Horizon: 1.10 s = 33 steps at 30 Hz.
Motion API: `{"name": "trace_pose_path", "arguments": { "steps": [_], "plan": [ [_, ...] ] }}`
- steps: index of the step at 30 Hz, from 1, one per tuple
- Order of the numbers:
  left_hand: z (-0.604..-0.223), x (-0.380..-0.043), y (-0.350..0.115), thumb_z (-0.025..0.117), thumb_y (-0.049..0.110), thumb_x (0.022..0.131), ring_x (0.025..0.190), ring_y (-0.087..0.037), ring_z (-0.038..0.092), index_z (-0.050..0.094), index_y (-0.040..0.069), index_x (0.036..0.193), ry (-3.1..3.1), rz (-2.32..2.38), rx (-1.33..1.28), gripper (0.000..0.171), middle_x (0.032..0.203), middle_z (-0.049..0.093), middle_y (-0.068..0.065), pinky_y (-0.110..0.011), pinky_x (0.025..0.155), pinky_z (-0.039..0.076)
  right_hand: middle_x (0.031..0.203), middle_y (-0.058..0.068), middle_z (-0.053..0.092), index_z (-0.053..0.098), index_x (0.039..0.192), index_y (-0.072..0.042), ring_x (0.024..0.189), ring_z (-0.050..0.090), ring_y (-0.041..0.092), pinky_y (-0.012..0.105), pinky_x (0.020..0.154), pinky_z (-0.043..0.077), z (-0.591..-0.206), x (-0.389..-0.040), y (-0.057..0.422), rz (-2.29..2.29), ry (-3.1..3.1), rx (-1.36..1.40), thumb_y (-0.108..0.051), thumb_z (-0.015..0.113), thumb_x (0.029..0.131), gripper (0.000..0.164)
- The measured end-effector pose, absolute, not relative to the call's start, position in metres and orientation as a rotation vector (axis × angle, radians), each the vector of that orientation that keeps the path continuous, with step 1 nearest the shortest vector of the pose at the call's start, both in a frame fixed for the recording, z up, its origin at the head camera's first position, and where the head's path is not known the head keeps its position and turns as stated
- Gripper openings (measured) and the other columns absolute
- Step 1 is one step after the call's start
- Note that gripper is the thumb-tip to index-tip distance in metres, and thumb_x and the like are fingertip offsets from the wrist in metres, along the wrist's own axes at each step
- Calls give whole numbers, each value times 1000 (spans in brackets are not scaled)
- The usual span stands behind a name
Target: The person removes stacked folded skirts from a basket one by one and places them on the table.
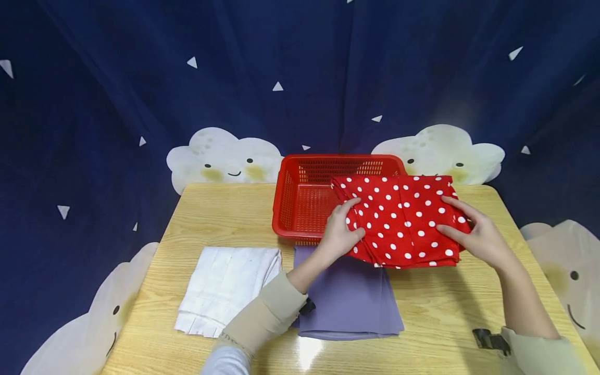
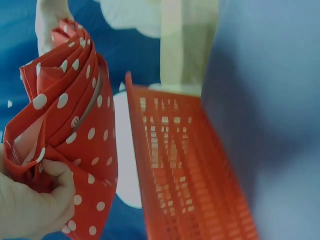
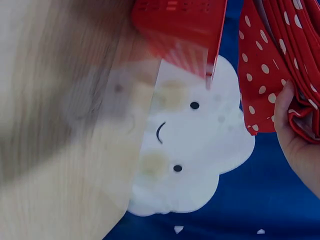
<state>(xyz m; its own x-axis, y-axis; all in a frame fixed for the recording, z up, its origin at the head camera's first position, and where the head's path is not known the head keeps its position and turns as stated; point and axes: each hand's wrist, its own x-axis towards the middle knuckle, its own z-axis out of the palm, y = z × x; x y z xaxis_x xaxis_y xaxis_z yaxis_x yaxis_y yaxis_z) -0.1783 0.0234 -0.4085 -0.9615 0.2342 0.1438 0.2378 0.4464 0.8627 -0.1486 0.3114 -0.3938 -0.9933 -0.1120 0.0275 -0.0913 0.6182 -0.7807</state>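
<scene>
A folded red cloth with white polka dots [image 1: 403,221] is held up between both hands, overlapping the right part of the red basket in the head view. My left hand [image 1: 341,229] grips its left edge, thumb and a finger on the near face. At the opposite edge my right hand [image 1: 478,234] pinches the cloth, its other fingers hidden behind. Stacked fold layers of the polka-dot cloth [image 2: 75,110] show in the left wrist view. The right wrist view shows the fingers [image 3: 284,107] at the layered edge.
The red plastic basket [image 1: 297,208] with perforated walls stands at the table's back. A folded purple cloth [image 1: 351,307] lies in front of it, and a folded white cloth [image 1: 227,286] lies to the left. Behind the wooden table [image 1: 220,213] hangs a dark blue curtain [image 1: 309,62].
</scene>
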Motion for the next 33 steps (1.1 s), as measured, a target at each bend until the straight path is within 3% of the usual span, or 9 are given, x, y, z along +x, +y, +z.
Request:
{"name": "trace_pose_path", "arguments": {
  "steps": [4,8,12,19,26,33],
  "plan": [
    [-413,-165,35,68,0,68,84,-17,50,50,11,129,-2651,-1593,-482,64,104,54,-11,-21,65,41,122,15,39,32,143,-17,76,54,-5,22,57,52,-397,-134,325,-1337,2830,-154,-16,64,85,66],
    [-420,-150,47,68,0,68,75,-11,45,50,12,128,-2617,-1618,-519,64,100,52,-9,-17,58,38,115,-6,41,33,142,-18,75,55,-6,22,55,52,-402,-119,338,-1348,2857,-159,-11,65,84,67],
    [-429,-138,58,67,0,68,79,-9,47,49,13,128,-2572,-1657,-555,65,101,50,-6,-16,61,39,110,-20,39,34,142,-19,75,56,-5,21,54,52,-407,-106,348,-1385,2854,-180,-6,65,82,68],
    [-444,-117,78,65,-1,71,96,-8,52,46,14,130,-2533,-1765,-591,63,110,46,-5,-14,74,43,108,-21,39,33,143,-20,73,56,-6,21,52,51,-416,-86,366,-1403,2856,-127,-1,64,82,71],
    [-465,-96,101,65,1,73,91,-4,48,44,16,131,-2499,-1721,-649,64,110,44,-3,-11,74,40,103,-24,38,31,143,-22,62,58,-1,22,48,50,-429,-66,386,-1374,2896,-26,1,63,82,73],
    [-487,-79,119,65,2,75,93,-4,49,41,17,132,-2442,-1676,-712,64,109,43,-3,-8,74,39,109,-22,38,31,143,-17,70,57,-6,23,47,50,-444,-51,400,-1453,2881,-53,9,59,82,72]
  ]
}}
